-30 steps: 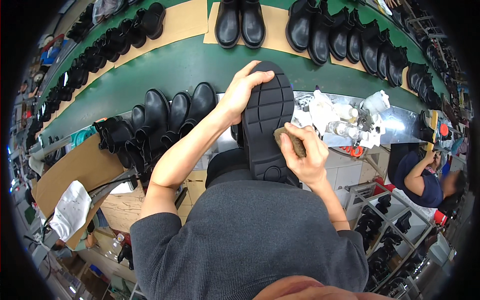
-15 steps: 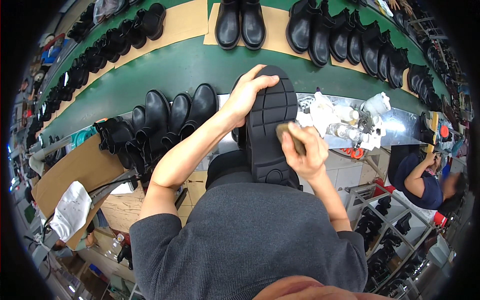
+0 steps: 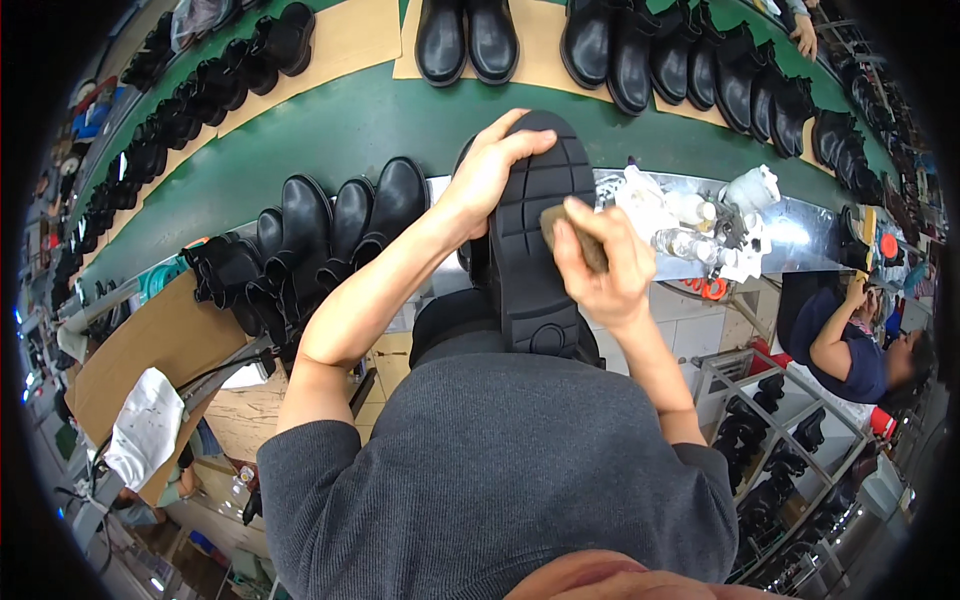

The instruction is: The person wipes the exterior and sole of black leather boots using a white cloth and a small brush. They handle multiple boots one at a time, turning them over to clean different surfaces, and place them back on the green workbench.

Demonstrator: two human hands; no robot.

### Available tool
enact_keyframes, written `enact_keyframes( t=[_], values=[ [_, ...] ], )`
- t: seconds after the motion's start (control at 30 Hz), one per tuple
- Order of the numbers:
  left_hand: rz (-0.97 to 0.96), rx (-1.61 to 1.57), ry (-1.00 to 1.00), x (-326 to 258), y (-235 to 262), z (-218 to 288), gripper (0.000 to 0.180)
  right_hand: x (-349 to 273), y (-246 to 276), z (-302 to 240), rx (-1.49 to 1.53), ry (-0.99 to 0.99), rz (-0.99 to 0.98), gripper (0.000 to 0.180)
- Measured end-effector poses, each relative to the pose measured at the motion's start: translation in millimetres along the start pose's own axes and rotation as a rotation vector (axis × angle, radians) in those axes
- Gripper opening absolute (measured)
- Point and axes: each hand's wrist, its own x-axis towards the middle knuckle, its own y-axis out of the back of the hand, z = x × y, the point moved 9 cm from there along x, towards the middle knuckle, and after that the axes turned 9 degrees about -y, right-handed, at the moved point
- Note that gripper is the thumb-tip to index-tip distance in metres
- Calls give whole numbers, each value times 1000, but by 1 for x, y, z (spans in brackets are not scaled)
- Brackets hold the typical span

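Note:
A black boot (image 3: 538, 290) is held over my lap with its grooved sole facing up and its toe end pointing away from me. My left hand (image 3: 482, 178) grips it at the toe end, thumb lying over the sole's edge and fingers wrapped around the side. Between the fingers of my right hand (image 3: 612, 268) is a brownish, worn-looking pad or block (image 3: 552, 222). It appears to rest on the right part of the sole, near the middle; its exact kind cannot be made out. The boot's upper is mostly hidden beneath the sole.
Black boots (image 3: 300, 225) stand close on the left, beside a cardboard sheet (image 3: 140, 320). Ahead, a green table (image 3: 350, 120) carries rows of boots (image 3: 465, 45). Bottles and white cloths (image 3: 690, 225) lie on a metal surface at right. Another person (image 3: 840, 340) sits far right.
My right hand and the pad have moved a little up the sole, toward the toe. The view has shifted slightly. My left hand keeps its grip on the boot.

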Motion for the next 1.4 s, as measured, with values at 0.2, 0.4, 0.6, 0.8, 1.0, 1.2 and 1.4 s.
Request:
enact_keyframes(
  t=[0.2,0.4,0.6,0.8,1.0,1.2,1.4],
  values=[
    [26,-12,15,0,1,-2,78,-15,5,13,31,-104,-19,28],
    [-117,-13,37,-3,-12,3,75,-24,7,18,139,-209,-70,23],
    [-50,-10,6,1,-7,-1,78,-5,7,18,105,-151,-16,23],
    [-51,-54,34,3,-5,-4,78,7,3,22,64,-168,-22,25],
    [-45,-46,22,4,-2,-5,72,-15,8,17,63,-166,-65,24],
    [-49,-73,10,1,-10,-3,68,-23,11,13,139,-152,-61,24],
    [2,-12,20,0,-11,-3,75,-1,8,20,89,-136,-21,23]
  ],
)
